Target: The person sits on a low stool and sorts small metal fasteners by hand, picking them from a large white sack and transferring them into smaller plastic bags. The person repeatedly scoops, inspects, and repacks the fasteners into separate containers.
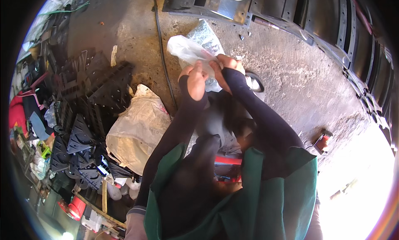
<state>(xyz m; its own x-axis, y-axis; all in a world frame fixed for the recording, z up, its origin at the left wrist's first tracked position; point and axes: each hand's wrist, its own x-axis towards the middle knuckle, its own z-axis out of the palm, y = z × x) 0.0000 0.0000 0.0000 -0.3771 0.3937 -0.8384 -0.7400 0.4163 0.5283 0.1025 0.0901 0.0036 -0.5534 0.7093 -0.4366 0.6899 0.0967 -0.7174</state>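
Observation:
In front of my knees I hold a thin, whitish plastic bag [186,47] by its gathered part, and its loose end puffs out to the far left. My left hand [196,81] is closed on the near side of the film, thumb uppermost. Just to its right, my right hand [226,68] pinches the same bag with bent fingers. Under and beyond it lies a shiny, clear plastic package [206,37] on the floor; its contents cannot be made out. Dark sleeves cover both forearms and part of each hand.
A beige woven sack [139,125] stands left of my legs, beside a heap of black perforated metal brackets [81,136]. A black cable [161,48] crosses the concrete floor. Dark metal frames [291,9] line the far right. A small red-and-black object [323,141] lies at right.

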